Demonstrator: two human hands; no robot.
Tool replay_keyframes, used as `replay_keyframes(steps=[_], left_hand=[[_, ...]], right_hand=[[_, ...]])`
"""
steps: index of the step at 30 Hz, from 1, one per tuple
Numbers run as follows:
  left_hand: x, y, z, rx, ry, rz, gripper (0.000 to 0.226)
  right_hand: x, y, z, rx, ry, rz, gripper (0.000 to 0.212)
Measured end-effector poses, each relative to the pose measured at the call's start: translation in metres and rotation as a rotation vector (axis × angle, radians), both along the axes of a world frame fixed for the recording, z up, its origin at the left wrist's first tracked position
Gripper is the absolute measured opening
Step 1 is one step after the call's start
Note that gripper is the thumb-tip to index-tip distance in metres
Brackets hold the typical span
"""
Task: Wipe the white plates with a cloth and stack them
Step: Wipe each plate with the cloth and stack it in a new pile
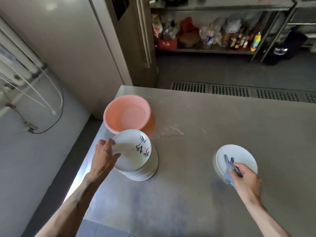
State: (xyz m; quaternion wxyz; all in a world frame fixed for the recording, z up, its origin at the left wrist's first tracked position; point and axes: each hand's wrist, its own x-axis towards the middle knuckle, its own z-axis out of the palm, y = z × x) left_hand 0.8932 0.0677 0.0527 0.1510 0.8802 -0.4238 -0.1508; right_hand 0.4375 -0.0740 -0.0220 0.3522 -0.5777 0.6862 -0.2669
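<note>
A tall stack of white plates (145, 170) stands near the left edge of the steel table (213, 120). Its top plate (131, 149) bears black brush writing and is tilted up off the stack. My left hand (106, 151) grips that plate by its left rim, thumb on top. To the right, a single white plate (239, 154) lies flat on the table. My right hand (246, 178) holds a crumpled grey-blue cloth (229, 166) against that plate's near part.
A pink plastic basin (127, 113) sits just behind the stack, with a small puddle of water (172, 131) to its right. The table's left edge drops to the floor beside a white appliance. Floor drain grates and cluttered shelves lie beyond the table.
</note>
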Motion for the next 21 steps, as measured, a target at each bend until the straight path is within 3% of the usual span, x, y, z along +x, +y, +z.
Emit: replay_keyframes(steps=[5,12,21], left_hand=[[0.014,-0.002,-0.011,-0.028,-0.004,0.037,0.048],[0.035,-0.014,-0.005,-0.010,0.197,0.172,0.031],[0.030,-0.012,0.004,-0.073,0.168,0.263,0.038]], right_hand=[[0.024,0.013,0.001,-0.012,-0.034,0.060,0.016],[0.030,0.028,0.002,-0.027,-0.039,0.063,0.015],[0.032,0.051,0.011,0.035,-0.032,0.041,0.014]])
